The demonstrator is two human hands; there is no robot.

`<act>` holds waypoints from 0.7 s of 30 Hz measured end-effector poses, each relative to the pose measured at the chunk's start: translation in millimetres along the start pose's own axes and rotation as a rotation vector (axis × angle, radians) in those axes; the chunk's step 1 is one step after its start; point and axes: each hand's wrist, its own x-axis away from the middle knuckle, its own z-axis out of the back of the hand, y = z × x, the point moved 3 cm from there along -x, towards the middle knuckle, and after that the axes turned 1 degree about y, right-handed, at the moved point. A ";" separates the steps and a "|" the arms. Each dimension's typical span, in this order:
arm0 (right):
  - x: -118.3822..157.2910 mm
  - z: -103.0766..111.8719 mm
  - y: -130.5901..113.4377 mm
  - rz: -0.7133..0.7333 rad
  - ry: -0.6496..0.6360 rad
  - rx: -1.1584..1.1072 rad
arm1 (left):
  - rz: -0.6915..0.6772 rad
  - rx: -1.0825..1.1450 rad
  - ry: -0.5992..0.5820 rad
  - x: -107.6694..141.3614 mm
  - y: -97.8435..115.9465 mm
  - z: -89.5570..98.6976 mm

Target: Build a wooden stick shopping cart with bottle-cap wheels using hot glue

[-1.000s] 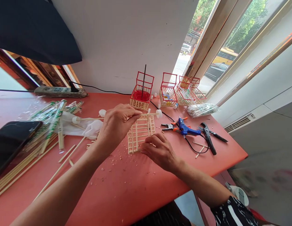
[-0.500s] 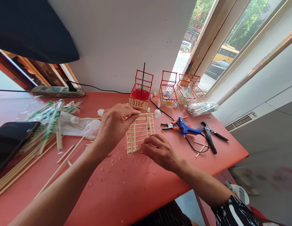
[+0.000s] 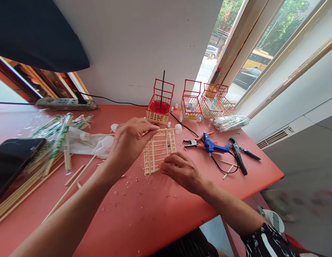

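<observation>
1. Since the frame a second ago, little moves: the view shifts slightly, and the left hand [image 3: 131, 137] with its stick [image 3: 166, 129] sits a touch farther left, while the right hand [image 3: 182, 171] keeps its place.
2. At the centre, the left hand is closed in a pinch, thumb and fingertips together on the stick, which lies across the top edge of the lattice [image 3: 153, 153]; a white wheel [image 3: 178, 129] caps its right end.
3. The right hand is curled, its fingertips touching the lower right corner of the lattice; I cannot tell whether it pinches the slats or only presses them.
4. The lattice lies at the centre of the frame on the red table [image 3: 123, 221], just below the stick.
5. Upper centre, a red-topped basket [image 3: 157, 117] holds a red dish [image 3: 156, 106], with a black rod [image 3: 162, 91] rising from it.
6. To its right, a second basket [image 3: 185, 110] contains small blue, yellow and white pieces; farther right, a third basket [image 3: 206, 111] has clear wrapping over it, its contents too small to tell.
7. At centre right lie a blue glue gun [image 3: 214, 147] and pliers [image 3: 192, 143]; at left, clear packets [image 3: 59, 130] hold sticks.
</observation>
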 end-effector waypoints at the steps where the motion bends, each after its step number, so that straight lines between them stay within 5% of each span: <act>1: 0.0 -0.1 0.1 -0.008 -0.005 -0.001 | 0.003 -0.002 0.001 -0.1 -0.4 -0.1; 15: 0.0 0.9 1.0 -0.013 -0.006 -0.026 | -0.011 0.000 0.009 0.2 -1.8 0.6; 18: -0.7 18.6 1.0 -0.010 0.088 -0.071 | -0.002 -0.002 0.023 0.6 -3.6 1.7; 21: 2.4 55.9 12.0 -0.130 0.312 0.010 | 0.010 0.028 0.033 0.7 -4.4 3.1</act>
